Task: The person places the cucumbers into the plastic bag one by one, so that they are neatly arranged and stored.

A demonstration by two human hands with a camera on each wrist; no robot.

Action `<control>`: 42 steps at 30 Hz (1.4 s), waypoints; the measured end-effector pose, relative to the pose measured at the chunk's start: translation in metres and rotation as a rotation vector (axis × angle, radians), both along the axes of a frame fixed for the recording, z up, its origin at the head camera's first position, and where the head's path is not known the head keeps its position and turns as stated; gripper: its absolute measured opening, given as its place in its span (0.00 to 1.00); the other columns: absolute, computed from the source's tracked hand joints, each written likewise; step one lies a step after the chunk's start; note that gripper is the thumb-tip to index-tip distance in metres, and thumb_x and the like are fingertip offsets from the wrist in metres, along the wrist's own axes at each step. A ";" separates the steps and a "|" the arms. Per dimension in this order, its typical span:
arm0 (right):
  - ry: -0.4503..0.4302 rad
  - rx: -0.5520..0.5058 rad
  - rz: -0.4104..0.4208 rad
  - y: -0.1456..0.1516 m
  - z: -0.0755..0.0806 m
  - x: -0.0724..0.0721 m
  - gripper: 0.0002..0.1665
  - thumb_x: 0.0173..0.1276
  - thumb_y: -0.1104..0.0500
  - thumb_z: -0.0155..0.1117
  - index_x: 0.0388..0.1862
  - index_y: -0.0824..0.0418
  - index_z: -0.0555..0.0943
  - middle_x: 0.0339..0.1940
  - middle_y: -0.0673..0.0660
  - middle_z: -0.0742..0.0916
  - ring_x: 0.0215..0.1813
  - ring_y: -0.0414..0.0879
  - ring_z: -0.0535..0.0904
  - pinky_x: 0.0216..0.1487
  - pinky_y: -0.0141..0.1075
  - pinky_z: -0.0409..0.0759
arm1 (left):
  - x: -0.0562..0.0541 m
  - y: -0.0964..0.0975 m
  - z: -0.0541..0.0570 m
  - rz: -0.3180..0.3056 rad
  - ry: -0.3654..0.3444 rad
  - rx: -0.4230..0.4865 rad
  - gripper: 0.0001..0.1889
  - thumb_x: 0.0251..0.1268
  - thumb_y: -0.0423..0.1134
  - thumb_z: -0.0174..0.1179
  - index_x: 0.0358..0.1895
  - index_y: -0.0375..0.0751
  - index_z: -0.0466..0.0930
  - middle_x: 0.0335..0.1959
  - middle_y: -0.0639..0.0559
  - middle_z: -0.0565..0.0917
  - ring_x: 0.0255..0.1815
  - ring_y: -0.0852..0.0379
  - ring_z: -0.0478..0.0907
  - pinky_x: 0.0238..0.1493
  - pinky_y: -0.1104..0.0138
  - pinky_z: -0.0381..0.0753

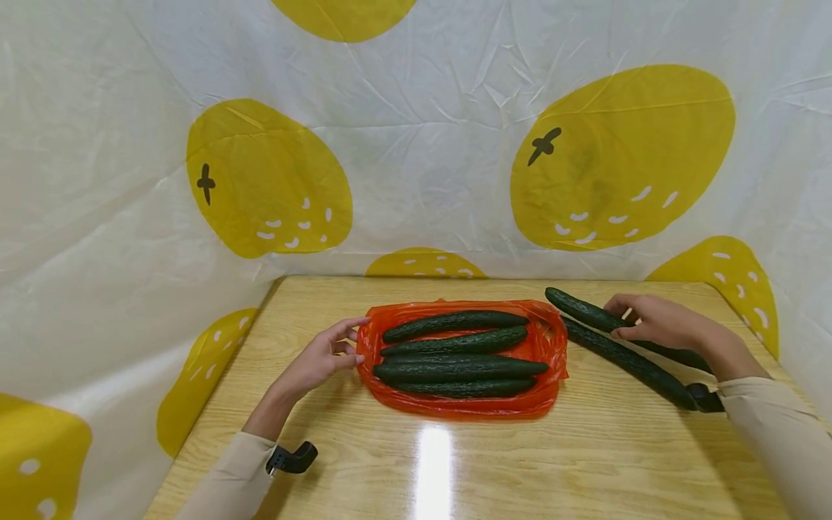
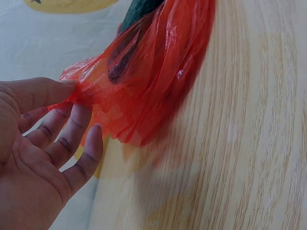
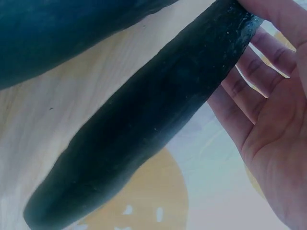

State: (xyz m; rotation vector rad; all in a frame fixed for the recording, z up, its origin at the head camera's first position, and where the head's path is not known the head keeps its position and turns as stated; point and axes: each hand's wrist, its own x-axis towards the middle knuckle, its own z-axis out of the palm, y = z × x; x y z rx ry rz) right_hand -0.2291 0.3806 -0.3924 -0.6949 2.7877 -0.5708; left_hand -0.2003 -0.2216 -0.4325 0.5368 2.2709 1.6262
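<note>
A red plastic bag (image 1: 464, 412) lies spread with its mouth up, and several dark green cucumbers (image 1: 461, 368) rest side by side inside it. At the bag's left end, my left hand (image 1: 325, 355) pinches the thin edge between thumb and fingers; the left wrist view shows the red film (image 2: 144, 110) between them. To the right of the bag, my right hand (image 1: 669, 321) holds a cucumber (image 1: 585, 309) around its middle, thumb on one side and fingers on the other. Another cucumber (image 1: 627, 361) lies slantwise just in front of it, its far end at the bag's right edge.
The wooden table (image 1: 520, 462) extends in front of the bag, with a bright light reflection on it. A white cloth (image 1: 422, 180) printed with yellow fruit hangs behind and along both sides. Black wrist devices (image 1: 292, 458) sit at both cuffs.
</note>
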 end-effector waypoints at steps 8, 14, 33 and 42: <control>-0.005 -0.031 -0.001 -0.006 0.010 -0.001 0.23 0.67 0.55 0.73 0.56 0.65 0.80 0.52 0.58 0.85 0.48 0.49 0.83 0.46 0.43 0.84 | 0.000 0.000 0.002 -0.001 0.004 -0.004 0.33 0.68 0.26 0.64 0.75 0.39 0.65 0.53 0.36 0.71 0.43 0.46 0.80 0.43 0.62 0.86; 0.031 -0.025 0.026 -0.012 0.016 0.000 0.26 0.67 0.54 0.73 0.59 0.63 0.79 0.54 0.57 0.85 0.50 0.50 0.83 0.47 0.47 0.84 | 0.001 0.001 0.003 0.001 0.008 -0.009 0.34 0.67 0.26 0.64 0.75 0.37 0.65 0.53 0.36 0.71 0.44 0.45 0.80 0.43 0.60 0.86; 0.072 -0.062 0.085 -0.047 0.036 0.000 0.25 0.67 0.52 0.73 0.60 0.57 0.80 0.52 0.51 0.85 0.51 0.48 0.82 0.48 0.44 0.83 | 0.002 0.001 0.004 -0.002 0.014 -0.009 0.34 0.67 0.25 0.64 0.76 0.37 0.64 0.53 0.36 0.72 0.44 0.45 0.80 0.43 0.62 0.86; 0.108 -0.084 0.155 -0.068 0.040 -0.004 0.24 0.67 0.54 0.74 0.61 0.56 0.80 0.53 0.50 0.85 0.51 0.47 0.82 0.48 0.44 0.84 | 0.001 0.001 0.003 -0.003 0.018 -0.005 0.34 0.67 0.25 0.64 0.76 0.37 0.64 0.53 0.36 0.72 0.43 0.46 0.80 0.43 0.62 0.86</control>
